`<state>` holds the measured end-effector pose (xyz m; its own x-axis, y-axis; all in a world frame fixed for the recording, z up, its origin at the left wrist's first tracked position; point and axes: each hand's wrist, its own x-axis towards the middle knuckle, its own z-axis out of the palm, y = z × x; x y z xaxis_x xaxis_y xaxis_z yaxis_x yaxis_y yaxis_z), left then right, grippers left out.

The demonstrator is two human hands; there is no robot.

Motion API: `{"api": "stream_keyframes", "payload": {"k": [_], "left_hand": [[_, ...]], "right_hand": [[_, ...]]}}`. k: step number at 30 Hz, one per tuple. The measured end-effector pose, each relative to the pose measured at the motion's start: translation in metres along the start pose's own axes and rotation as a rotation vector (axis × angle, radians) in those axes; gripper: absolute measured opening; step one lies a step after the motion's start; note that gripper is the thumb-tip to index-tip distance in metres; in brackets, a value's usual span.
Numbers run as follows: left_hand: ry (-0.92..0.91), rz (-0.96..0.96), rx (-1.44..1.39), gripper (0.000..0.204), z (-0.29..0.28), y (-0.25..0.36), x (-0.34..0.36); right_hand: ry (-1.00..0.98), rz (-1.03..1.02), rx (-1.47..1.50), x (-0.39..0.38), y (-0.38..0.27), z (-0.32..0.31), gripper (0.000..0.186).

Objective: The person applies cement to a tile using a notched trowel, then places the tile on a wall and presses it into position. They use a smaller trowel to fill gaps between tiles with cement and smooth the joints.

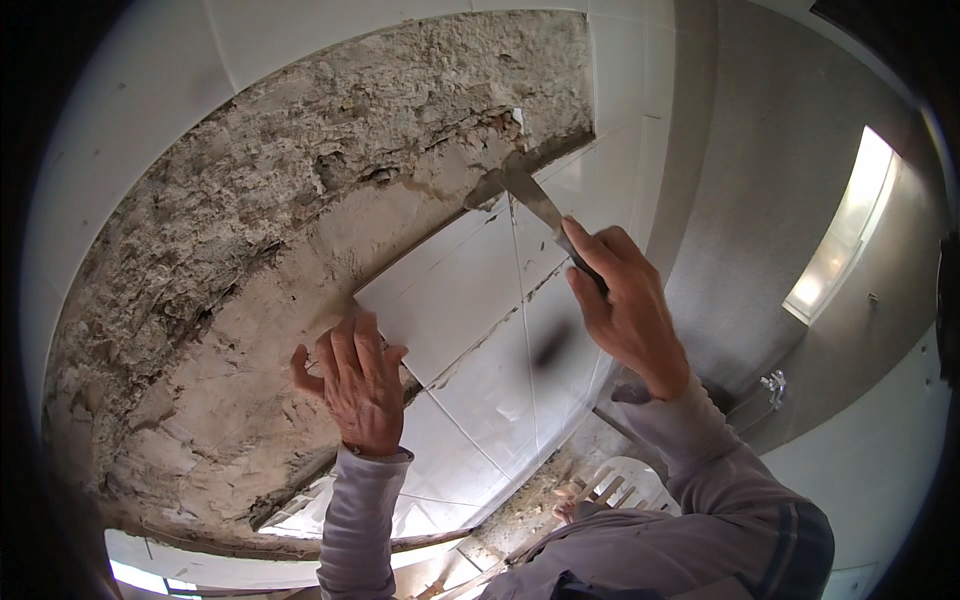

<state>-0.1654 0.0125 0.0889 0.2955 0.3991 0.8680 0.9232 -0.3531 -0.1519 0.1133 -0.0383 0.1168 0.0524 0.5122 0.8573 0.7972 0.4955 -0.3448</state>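
Right hand (628, 295) grips scraper (534, 202), blade at upper edge of white tiles (445, 295), beside bare mortar (340, 250). Left hand (360, 385), fingers spread, by tile corner; contact hard to tell.

Worn: mauve-grey long-sleeved top (640, 555). Left sleeve (357, 515): creased fabric, terminating in a cuff at the wrist. Right sleeve (700, 450): same colour, loose folds, dark band (812, 545) near the shoulder.
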Motion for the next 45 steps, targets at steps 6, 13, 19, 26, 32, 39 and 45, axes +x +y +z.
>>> {"api": "stream_keyframes", "payload": {"k": [6,13,19,26,32,39,45], "left_hand": [[0.003,0.036,-0.063,0.060,-0.003,0.000,0.004],[-0.009,0.055,-0.083,0.064,-0.002,-0.007,-0.002],[-0.039,0.087,-0.048,0.057,-0.003,-0.010,0.000],[-0.048,0.097,-0.060,0.065,0.000,-0.010,0.000],[-0.019,0.093,-0.080,0.071,0.000,-0.013,-0.003],[-0.022,0.080,-0.090,0.064,-0.002,-0.011,-0.001],[-0.032,0.058,-0.101,0.061,-0.004,-0.009,-0.003]], "right_hand": [[-0.065,0.013,-0.087,-0.003,-0.007,0.025,0.043],[-0.237,0.022,-0.143,0.004,-0.046,0.007,0.045],[-0.165,-0.018,-0.043,-0.001,-0.059,0.008,0.043],[-0.203,0.028,-0.164,-0.010,-0.065,0.023,0.042],[-0.129,0.104,-0.112,0.010,-0.048,-0.012,0.035],[-0.113,0.274,-0.003,0.015,-0.017,0.015,0.039],[-0.221,0.304,-0.085,0.024,-0.040,0.017,0.040]]}}
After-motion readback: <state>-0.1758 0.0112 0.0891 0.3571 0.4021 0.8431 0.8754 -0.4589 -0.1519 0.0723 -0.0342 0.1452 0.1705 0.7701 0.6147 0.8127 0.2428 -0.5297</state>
